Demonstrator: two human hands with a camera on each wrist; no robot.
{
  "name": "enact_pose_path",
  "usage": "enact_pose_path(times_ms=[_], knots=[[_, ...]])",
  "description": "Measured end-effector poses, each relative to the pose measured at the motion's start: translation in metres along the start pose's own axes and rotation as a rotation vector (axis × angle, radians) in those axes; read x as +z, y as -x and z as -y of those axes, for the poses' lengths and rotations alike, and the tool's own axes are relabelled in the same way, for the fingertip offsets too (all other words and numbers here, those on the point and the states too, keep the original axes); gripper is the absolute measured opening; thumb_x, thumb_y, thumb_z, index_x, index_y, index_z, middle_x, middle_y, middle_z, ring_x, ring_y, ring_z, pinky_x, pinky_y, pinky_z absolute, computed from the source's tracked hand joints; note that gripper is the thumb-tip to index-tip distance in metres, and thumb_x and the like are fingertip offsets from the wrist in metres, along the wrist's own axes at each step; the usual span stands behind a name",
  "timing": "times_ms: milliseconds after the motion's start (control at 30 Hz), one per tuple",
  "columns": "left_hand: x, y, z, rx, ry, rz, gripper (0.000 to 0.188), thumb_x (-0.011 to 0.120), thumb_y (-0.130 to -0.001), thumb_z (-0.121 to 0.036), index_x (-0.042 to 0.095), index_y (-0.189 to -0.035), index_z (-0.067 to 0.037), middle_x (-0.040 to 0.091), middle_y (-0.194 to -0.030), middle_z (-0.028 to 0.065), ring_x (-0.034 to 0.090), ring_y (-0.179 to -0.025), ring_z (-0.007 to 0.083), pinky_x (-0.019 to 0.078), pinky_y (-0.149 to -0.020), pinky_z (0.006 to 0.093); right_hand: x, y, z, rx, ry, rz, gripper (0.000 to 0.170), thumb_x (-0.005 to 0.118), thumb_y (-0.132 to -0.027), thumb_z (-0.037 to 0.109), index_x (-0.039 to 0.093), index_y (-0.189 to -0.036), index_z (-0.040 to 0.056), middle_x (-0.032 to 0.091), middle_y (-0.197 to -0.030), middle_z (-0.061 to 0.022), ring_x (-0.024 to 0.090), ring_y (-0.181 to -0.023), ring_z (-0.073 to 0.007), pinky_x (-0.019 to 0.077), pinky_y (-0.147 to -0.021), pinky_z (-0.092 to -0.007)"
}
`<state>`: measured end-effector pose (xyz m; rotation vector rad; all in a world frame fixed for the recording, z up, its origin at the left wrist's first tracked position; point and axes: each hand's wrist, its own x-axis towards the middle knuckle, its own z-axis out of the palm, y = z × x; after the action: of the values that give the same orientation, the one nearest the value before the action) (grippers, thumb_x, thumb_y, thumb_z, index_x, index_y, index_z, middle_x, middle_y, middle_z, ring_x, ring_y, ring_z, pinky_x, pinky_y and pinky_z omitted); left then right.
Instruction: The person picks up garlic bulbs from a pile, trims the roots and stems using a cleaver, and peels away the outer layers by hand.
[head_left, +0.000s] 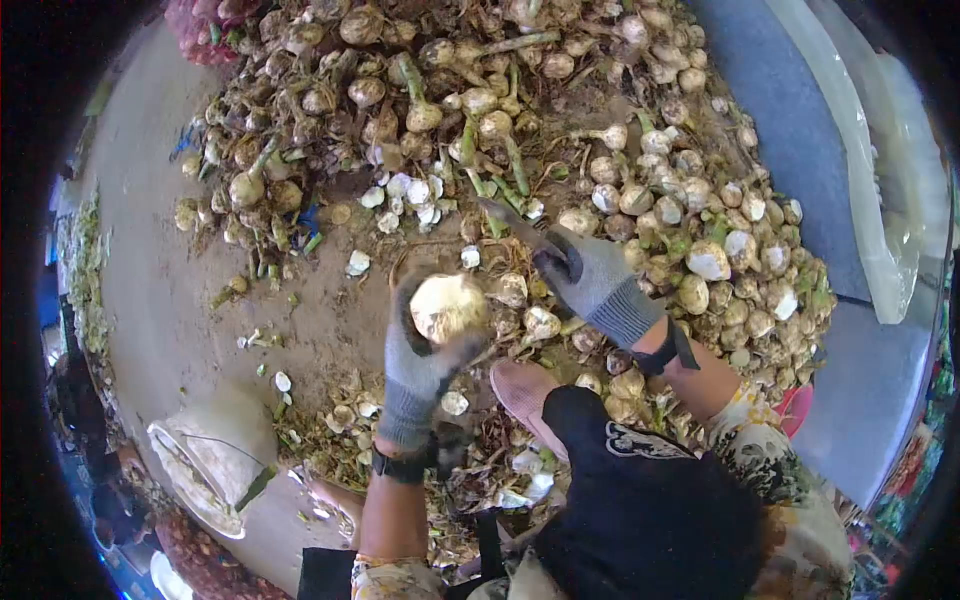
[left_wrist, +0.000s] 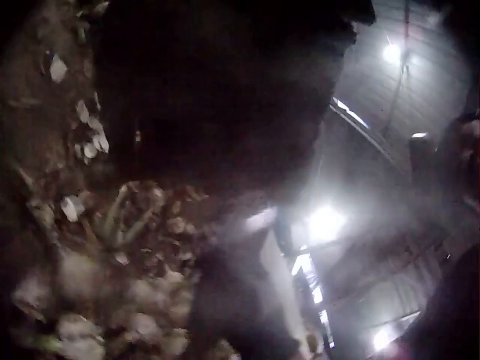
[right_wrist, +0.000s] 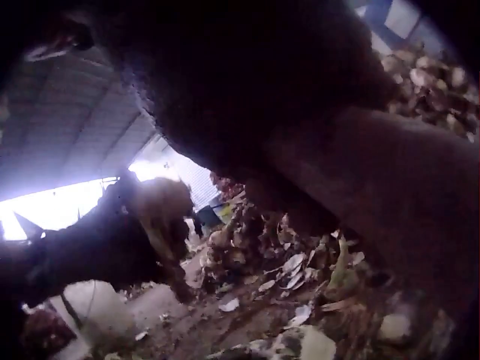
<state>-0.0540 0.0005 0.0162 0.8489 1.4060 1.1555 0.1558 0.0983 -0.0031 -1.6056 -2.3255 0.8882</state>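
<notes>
My gloved left hand (head_left: pixel 412 375) grips a large pale round bulb (head_left: pixel 445 305), its fingers along the left side and its thumb at the lower right. The bulb's upper face looks bare and creamy white. In my gloved right hand (head_left: pixel 592 283), to the right of the bulb, is a knife (head_left: pixel 512 220) with a dark blade pointing up and left, apart from the bulb. Cut white pieces (head_left: pixel 405 198) lie on the ground beyond my hands. Both wrist views are dark; the left one hides what the hand holds.
A big heap of bulbs with stalks (head_left: pixel 365 95) spreads ahead, and trimmed bulbs (head_left: pixel 710 260) pile up at the right. A white container (head_left: pixel 215 455) lies at the lower left. A pink shoe (head_left: pixel 528 400) stands between the hands. Red mesh sacks (head_left: pixel 210 28) are at the far left.
</notes>
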Motion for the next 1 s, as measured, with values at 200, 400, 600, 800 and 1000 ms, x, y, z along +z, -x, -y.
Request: enact_pose_path(times_ms=[200, 400, 600, 800, 1000], knots=[[0.000, -0.013, 0.005, -0.070, 0.359, -0.125, 0.073, 0.074, -0.067, -0.004, 0.036, -0.128, -0.006, 0.050, -0.120, 0.0132, 0.053, -0.107, 0.0231, 0.0466, -0.091, 0.0342, 0.016, 0.014, 0.001, 0.209, -0.668, 0.082, 0.028, 0.061, -0.083, 0.024, 0.059, -0.102, 0.0033, 0.066, -0.081, -0.0104, 0.065, -0.071, -0.0270, 0.0510, -0.063, -0.0372], [0.108, -0.024, -0.068, 0.316, 0.158, 0.390, 0.084, 0.076, -0.066, -0.012, 0.029, -0.135, -0.005, 0.046, -0.127, 0.0143, 0.041, -0.123, 0.0262, 0.0408, -0.097, 0.0405, 0.089, 0.049, -0.057, 0.205, -1.165, 0.138, 0.032, 0.065, -0.084, 0.025, 0.061, -0.102, -0.0012, 0.064, -0.092, -0.0033, 0.060, -0.073, -0.0131, 0.0509, -0.068, -0.0286], [0.082, -0.179, 0.022, 0.165, -0.929, -0.320, 0.080, 0.077, -0.069, -0.035, 0.037, -0.133, -0.007, 0.050, -0.119, 0.0237, 0.053, -0.102, 0.0323, 0.0444, -0.088, 0.0418, 0.030, 0.054, -0.076, 0.464, -0.859, 0.203, 0.035, 0.066, -0.083, 0.030, 0.061, -0.103, 0.0020, 0.063, -0.080, -0.0032, 0.058, -0.069, -0.0101, 0.0482, -0.064, -0.0267], [0.045, -0.225, 0.048, 0.006, -1.298, -0.238, 0.064, 0.073, -0.068, -0.024, 0.048, -0.128, -0.020, 0.049, -0.121, 0.0211, 0.048, -0.113, 0.0371, 0.0409, -0.095, 0.0413, 0.050, 0.062, -0.068, 0.453, -0.796, 0.292, 0.039, 0.066, -0.082, 0.038, 0.060, -0.096, 0.0021, 0.063, -0.076, -0.0026, 0.056, -0.064, -0.0099, 0.0468, -0.058, -0.0279], [-0.039, -0.143, 0.077, 0.067, -0.122, -0.057, 0.061, 0.054, -0.079, 0.009, 0.036, -0.136, -0.003, 0.052, -0.125, 0.0122, 0.053, -0.109, 0.0186, 0.0423, -0.093, 0.0281, 0.023, 0.034, -0.030, 0.137, -0.523, 0.139, 0.030, 0.061, -0.083, 0.033, 0.059, -0.095, 0.0055, 0.064, -0.073, -0.0074, 0.060, -0.062, -0.0226, 0.0470, -0.057, -0.0365]])
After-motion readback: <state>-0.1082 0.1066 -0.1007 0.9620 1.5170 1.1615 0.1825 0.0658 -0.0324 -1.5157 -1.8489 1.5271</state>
